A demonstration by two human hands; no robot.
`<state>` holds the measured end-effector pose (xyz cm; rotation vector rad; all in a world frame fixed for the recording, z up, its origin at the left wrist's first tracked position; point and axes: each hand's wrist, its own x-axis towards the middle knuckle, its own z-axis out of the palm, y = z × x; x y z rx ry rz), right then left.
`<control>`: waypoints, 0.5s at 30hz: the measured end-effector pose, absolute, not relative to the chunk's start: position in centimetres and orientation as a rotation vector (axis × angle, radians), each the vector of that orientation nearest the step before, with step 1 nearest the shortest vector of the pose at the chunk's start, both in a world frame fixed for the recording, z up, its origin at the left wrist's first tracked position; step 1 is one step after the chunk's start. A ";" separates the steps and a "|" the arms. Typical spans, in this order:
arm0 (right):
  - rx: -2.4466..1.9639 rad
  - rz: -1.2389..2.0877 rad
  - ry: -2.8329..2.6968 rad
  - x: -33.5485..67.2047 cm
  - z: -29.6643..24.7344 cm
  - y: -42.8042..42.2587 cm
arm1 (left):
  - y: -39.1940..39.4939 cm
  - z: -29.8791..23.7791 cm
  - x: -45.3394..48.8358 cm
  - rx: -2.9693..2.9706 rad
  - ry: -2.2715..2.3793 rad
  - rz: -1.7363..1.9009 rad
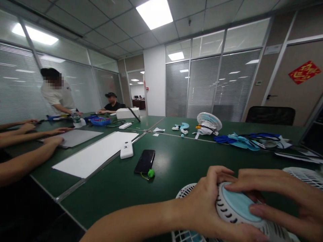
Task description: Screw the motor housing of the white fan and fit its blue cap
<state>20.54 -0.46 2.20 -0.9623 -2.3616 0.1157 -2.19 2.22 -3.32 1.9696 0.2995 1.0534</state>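
Observation:
Low on the right, both my hands are on a white fan housing [224,210] with curved vent slots and a pale blue round cap [239,203]. My left hand [204,205] is wrapped round the housing's left side, thumb below and fingers above. From the right, my right hand [280,198] grips it too, with fingertips pressed against the blue cap. Under my left forearm shows part of a white fan grille [186,191]; my arm hides the rest. Another white grille [304,176] lies behind my right hand, partly covered.
Ahead stand a black phone [145,161], a white numbered device [126,150] and white sheets [98,154]. A small fan [209,122] lies farther back, beside blue cloths and cables [247,140]. At left, other people's hands rest on a grey sheet [80,137].

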 end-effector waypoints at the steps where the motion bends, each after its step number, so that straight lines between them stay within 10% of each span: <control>1: -0.984 0.127 -2.384 20.5 2.2 -0.3 | 2.2 -3.3 -2.2 1.968 0.283 1.055; 15: -1.030 -0.080 -2.364 18.2 2.5 -0.3 | 2.3 -3.2 -2.2 1.971 0.267 1.061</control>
